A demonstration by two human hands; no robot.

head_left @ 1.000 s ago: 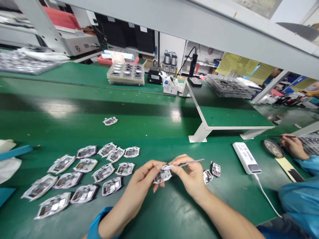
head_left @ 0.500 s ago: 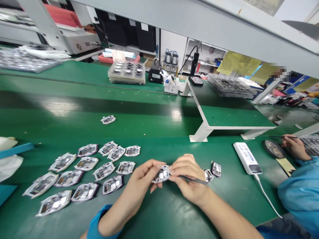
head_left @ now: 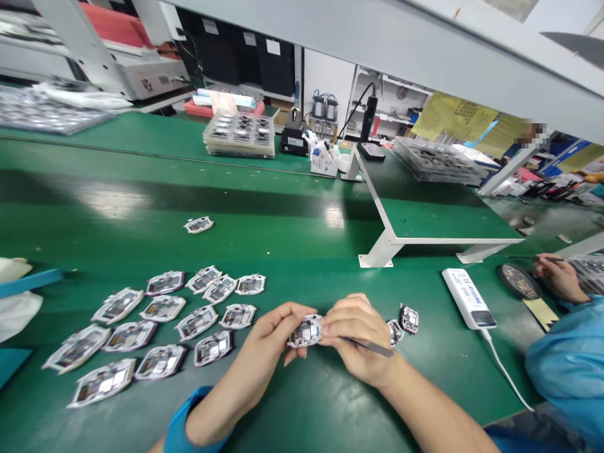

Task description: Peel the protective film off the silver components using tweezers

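**Left hand** (head_left: 276,333) and **right hand** (head_left: 358,336) hold a small silver-and-white circuit module (head_left: 306,331) in a narrow fingertip grip, above a green workbench mat (head_left: 321,402). Slim dark metal tweezers (head_left: 370,347) lie clasped in the right hand. Two similar small modules (head_left: 409,319) sit just right of the grip; rows of white-edged modules (head_left: 163,321) lie left of it.

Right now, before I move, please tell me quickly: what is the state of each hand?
Left hand: closed, holding a small electronic module.
Right hand: closed, holding tweezers, and its fingers touch the module.
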